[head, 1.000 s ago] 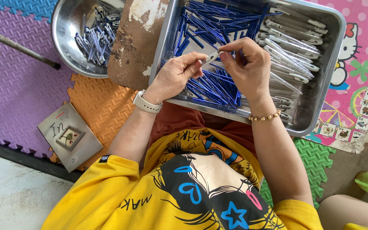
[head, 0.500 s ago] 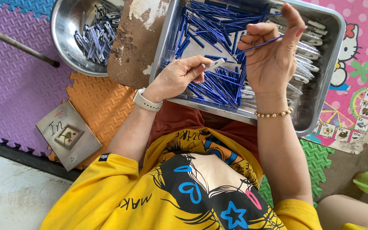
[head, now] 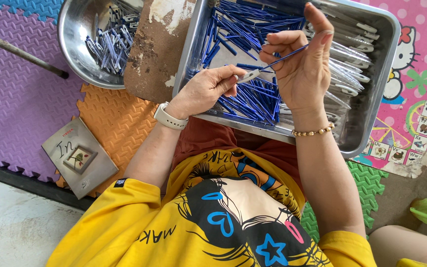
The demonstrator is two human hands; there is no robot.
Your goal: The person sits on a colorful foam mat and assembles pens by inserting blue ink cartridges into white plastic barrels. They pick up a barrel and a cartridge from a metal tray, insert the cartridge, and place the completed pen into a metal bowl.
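A thin blue pen refill point(head: 285, 57) is pinched between thumb and forefinger of the right hand point(head: 302, 69), which is raised above the steel tray point(head: 371, 123) with the palm turned toward the camera. The remaining fingers are curled, the little finger extended upward. A clear pen barrel point(head: 249, 75) with a pale tip is held in the left hand point(head: 206, 89), fingertips pressed together around it. The lower end of the refill is seen meeting the tip of the barrel, between the two hands, over the tray's middle.

The rectangular tray is noted resting across the lap. A heap of loose blue refills point(head: 243, 29) lies in its left half; clear barrels point(head: 352, 54) are stacked in its right half. A white watch point(head: 169, 118) is worn on the left wrist, a beaded bracelet point(head: 312, 132) on the right.

A round steel bowl point(head: 72, 29) holding assembled pens is noted at upper left, with a worn brown board point(head: 156, 44) between bowl and tray.

A small flat grey square packet point(head: 79, 157), bearing a framed picture at its centre and a small red label near one corner, lies on the orange foam mat point(head: 114, 123) left of the left arm. Purple mat point(head: 11, 94) lies further left. At right, a pink dotted play mat point(head: 421, 64) with a cartoon cat figure and small square alphabet picture panels is recorded.
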